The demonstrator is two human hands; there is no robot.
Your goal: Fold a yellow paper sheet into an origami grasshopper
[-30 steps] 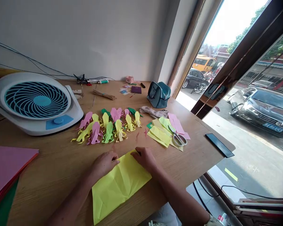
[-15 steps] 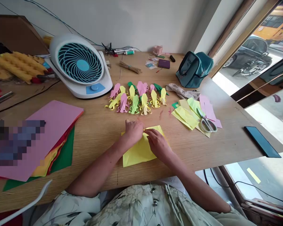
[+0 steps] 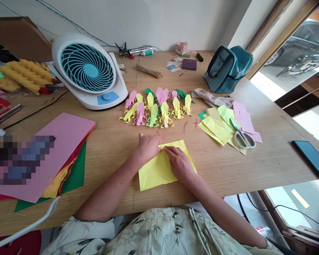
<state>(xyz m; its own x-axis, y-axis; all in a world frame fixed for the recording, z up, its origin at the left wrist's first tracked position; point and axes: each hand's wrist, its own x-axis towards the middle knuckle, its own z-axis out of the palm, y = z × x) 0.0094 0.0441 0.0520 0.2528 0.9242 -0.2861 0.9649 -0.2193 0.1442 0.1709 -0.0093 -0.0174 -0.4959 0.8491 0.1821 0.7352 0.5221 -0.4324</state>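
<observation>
A yellow sheet of paper (image 3: 156, 173) lies on the table in front of me, turned slightly askew. My left hand (image 3: 149, 147) is curled at its upper left edge, thumb and fingers gripping the paper there. From the right, my right hand (image 3: 180, 163) rests over the sheet, its fingers drawn together and pinching at the top edge beside the left thumb. What the fingertips do to the paper is partly hidden. Beyond the hands stand several folded paper figures with curled strips, among them a pink one (image 3: 140, 114) and a yellow one (image 3: 165, 115).
Scissors (image 3: 244, 138) lie on cut paper pieces (image 3: 215, 131) to the right, with a phone (image 3: 309, 159) farther right. A stack of coloured sheets (image 3: 69, 127) is at left. Behind are a fan (image 3: 106, 97), a teal bag (image 3: 223, 76) and a bundle of sticks (image 3: 149, 71).
The right hand's fingers have come down flatter against the sheet, near the left thumb. The left hand stays at the edge. My view has shifted slightly.
</observation>
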